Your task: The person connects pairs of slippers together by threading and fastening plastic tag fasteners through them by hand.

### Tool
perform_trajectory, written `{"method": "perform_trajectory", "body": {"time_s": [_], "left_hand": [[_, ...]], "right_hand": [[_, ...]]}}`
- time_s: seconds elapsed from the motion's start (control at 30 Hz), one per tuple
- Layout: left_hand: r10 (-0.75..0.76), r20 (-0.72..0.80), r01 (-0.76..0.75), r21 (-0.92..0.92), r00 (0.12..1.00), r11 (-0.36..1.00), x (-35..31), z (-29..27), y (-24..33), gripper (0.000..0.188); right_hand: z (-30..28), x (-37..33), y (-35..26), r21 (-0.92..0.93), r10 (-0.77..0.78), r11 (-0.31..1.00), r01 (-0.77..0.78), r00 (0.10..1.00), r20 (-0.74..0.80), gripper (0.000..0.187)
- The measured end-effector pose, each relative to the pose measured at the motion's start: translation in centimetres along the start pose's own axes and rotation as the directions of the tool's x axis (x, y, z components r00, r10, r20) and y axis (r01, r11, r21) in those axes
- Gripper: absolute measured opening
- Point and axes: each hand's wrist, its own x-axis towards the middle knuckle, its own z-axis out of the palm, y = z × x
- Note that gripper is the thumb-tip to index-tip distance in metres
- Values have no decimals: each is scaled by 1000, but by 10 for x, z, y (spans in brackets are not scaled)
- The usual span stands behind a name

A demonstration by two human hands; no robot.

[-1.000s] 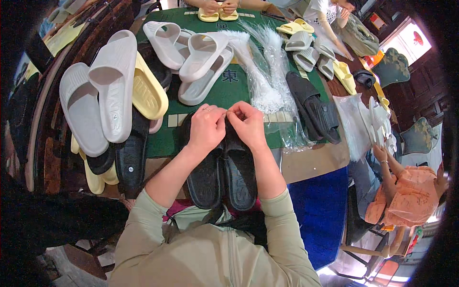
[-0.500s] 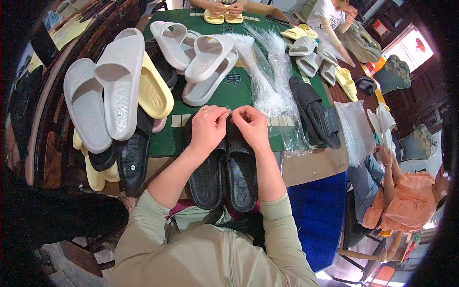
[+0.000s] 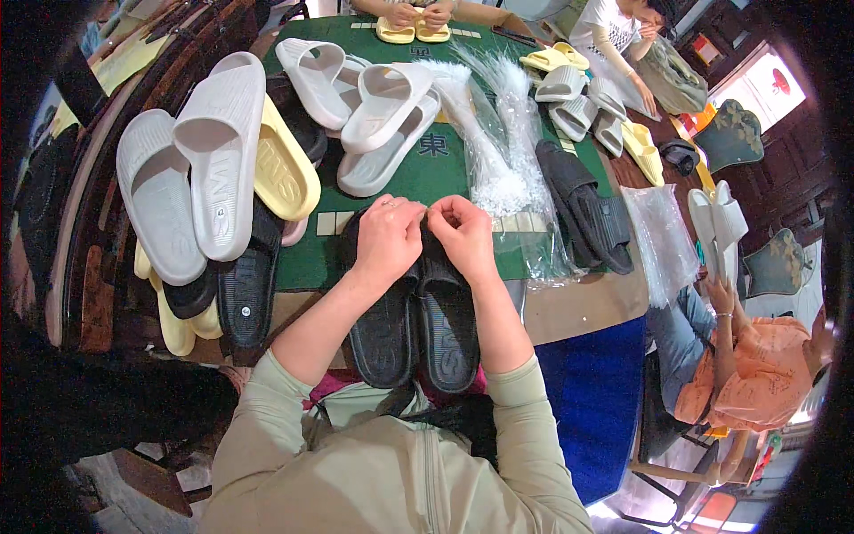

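A pair of black slide slippers, the left one (image 3: 382, 338) and the right one (image 3: 447, 338), lies side by side at the table's near edge, open heels toward me. Over their toe ends, my left hand (image 3: 388, 238) has thumb and forefinger pinched together. My right hand (image 3: 463, 236) is pinched the same way just beside it, the fingertips of both almost meeting. Whatever sits between the fingertips is too small to make out. Beyond my hands, a bundle of thin clear plastic strands (image 3: 503, 182) in clear wrap rests on the green table mat (image 3: 356, 209).
Grey slippers (image 3: 218, 160) and a yellow one (image 3: 286, 173) are piled at the left, more grey ones (image 3: 387, 107) ahead. Another black pair (image 3: 578, 205) and a clear bag (image 3: 658, 240) lie right. Across the table, a co-worker's hands (image 3: 418, 16) hold yellow slippers; a person (image 3: 747, 365) at right lifts grey ones.
My hands have shifted slightly, fingertips still close together over the black slippers. The person at right has raised the grey slippers and turned them.
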Motion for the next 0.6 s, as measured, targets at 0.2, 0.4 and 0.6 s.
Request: {"method": "perform_trajectory", "body": {"time_s": [0.2, 0.4, 0.6], "left_hand": [[45, 0, -45, 6, 999, 999, 3, 3, 3, 7], [66, 64, -70, 48, 996, 996, 1, 5, -4, 14], [-112, 57, 116, -73, 992, 991, 4, 3, -3, 8]], "right_hand": [[-5, 0, -5, -9, 28, 1000, -28, 1000, 15, 9], [-1, 0, 0, -16, -33, 999, 33, 999, 1, 9], [2, 5, -2, 103, -37, 994, 42, 998, -43, 12]]}}
